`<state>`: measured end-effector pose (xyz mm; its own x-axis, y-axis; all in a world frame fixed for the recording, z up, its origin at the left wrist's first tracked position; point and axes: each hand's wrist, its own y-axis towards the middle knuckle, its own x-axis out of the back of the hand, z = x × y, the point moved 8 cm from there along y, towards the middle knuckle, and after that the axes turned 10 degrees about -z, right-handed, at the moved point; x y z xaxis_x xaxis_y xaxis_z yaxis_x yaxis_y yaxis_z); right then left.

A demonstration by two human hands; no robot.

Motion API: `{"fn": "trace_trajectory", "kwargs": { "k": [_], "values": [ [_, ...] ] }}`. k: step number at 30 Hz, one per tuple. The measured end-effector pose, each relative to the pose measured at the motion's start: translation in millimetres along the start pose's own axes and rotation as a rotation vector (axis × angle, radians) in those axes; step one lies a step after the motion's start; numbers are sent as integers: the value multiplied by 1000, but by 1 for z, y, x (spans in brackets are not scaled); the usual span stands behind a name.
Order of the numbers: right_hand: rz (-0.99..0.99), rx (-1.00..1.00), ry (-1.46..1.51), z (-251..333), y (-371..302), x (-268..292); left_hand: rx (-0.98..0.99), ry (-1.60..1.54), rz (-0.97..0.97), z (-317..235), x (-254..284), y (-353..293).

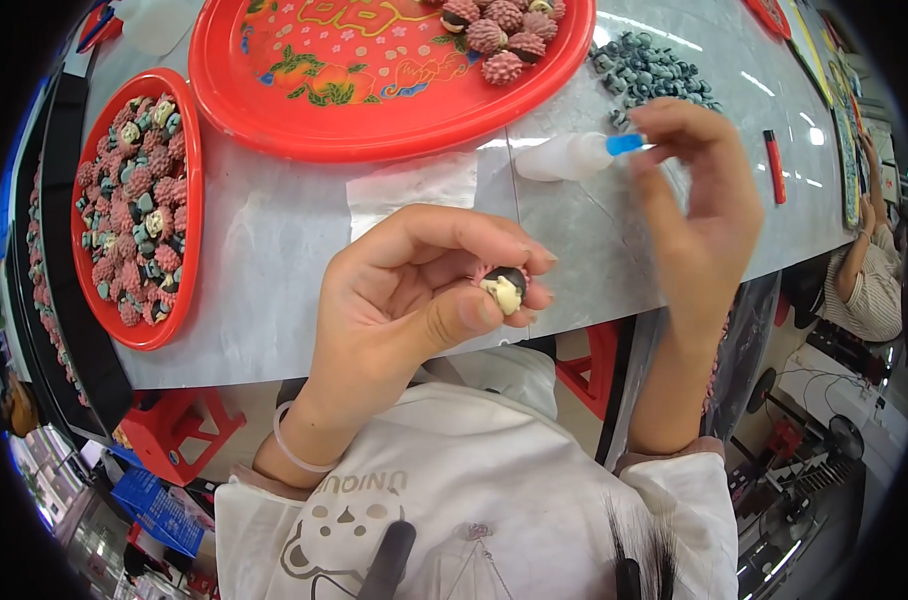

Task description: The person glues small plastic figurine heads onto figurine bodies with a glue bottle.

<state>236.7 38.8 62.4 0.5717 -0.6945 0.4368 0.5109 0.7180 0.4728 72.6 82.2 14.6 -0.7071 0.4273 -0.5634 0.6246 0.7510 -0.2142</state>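
My left hand [394,290] holds a small figure piece [504,288] between thumb and fingers, above the table's near edge. The piece has pink spiky sides, a dark rounded part and a cream-coloured front. To its right, my right hand [699,190] has thumb and forefinger closed around the blue tip [624,144] of a white plastic bottle [564,157]. The bottle leans toward that hand, its base at the left. Whether it rests on the table I cannot tell. A creased pale sheet [414,190] lies beyond my left hand.
A large red patterned tray [374,135] with pink spiky pieces [504,35] stands at the back. At the left, a red oval tray [193,240] is full of mixed pieces. Grey-green pieces [654,75] lie piled at the far right, near a red pen [774,167].
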Motion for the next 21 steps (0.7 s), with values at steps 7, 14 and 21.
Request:
{"fn": "trace_trajectory", "kwargs": {
  "k": [7,14,21],
  "values": [
    [13,311,-420,12,6,-14,-8,-24,39,0,0,0],
    [74,184,-376,10,1,-5,-35,-34,75,-1,-1,-2],
    [154,-601,754,-7,-30,5,-4,-28,52,-5,-1,-10]
  ]
}}
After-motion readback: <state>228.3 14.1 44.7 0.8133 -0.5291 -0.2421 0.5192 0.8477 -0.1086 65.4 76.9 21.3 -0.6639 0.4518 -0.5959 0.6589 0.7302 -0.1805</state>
